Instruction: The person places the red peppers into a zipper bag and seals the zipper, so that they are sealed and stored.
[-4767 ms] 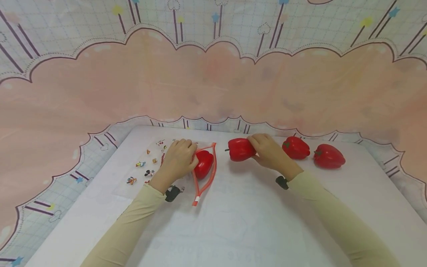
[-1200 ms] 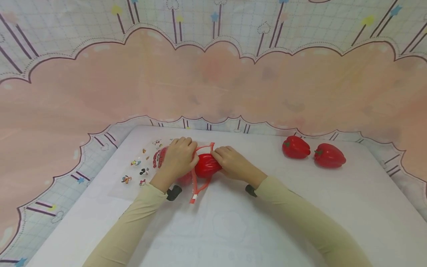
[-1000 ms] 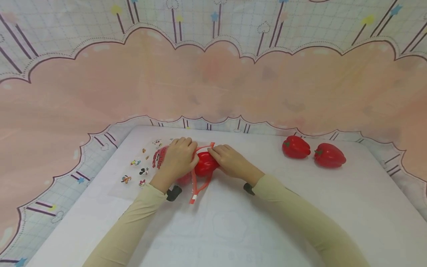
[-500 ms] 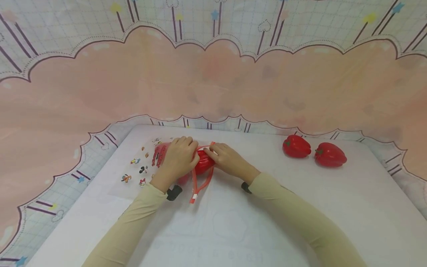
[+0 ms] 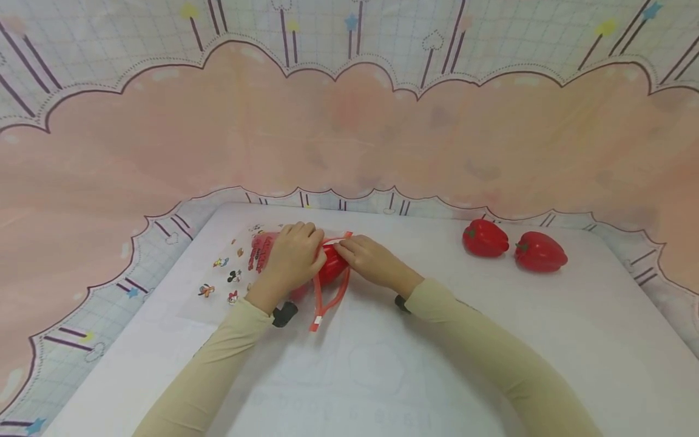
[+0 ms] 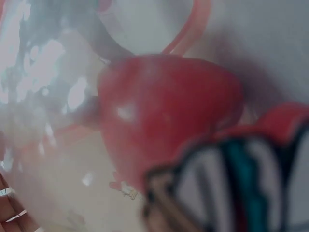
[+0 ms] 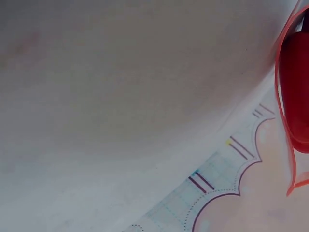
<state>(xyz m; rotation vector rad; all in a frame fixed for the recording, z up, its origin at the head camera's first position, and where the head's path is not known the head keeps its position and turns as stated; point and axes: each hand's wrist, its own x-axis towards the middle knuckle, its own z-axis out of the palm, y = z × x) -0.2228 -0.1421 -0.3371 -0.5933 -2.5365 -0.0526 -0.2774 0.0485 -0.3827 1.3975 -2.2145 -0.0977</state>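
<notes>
A clear zip bag (image 5: 233, 277) with cartoon prints lies on the left of the white table, its orange-red mouth strip (image 5: 318, 301) spread in a loop. My left hand (image 5: 293, 255) grips the near side of that mouth from above. In the mouth sits a red bell pepper (image 5: 331, 271), its outer end held by my right hand (image 5: 378, 262), whose fingers lie over it. More red shows through the plastic under my left hand. Seen from the left wrist, a red bell pepper (image 6: 159, 101) is inside the bag. The right wrist view catches a red pepper (image 7: 295, 92) within the mouth strip.
Two more red bell peppers, one (image 5: 485, 238) beside the other (image 5: 540, 252), lie at the back right of the table (image 5: 437, 376). A patterned pink and white cloth (image 5: 349, 139) rises behind the table's far edge.
My right hand has brought a bell pepper leftward from the table's middle into the bag's mouth, pushing it deeper over the last second. My left hand has stayed at the mouth.
</notes>
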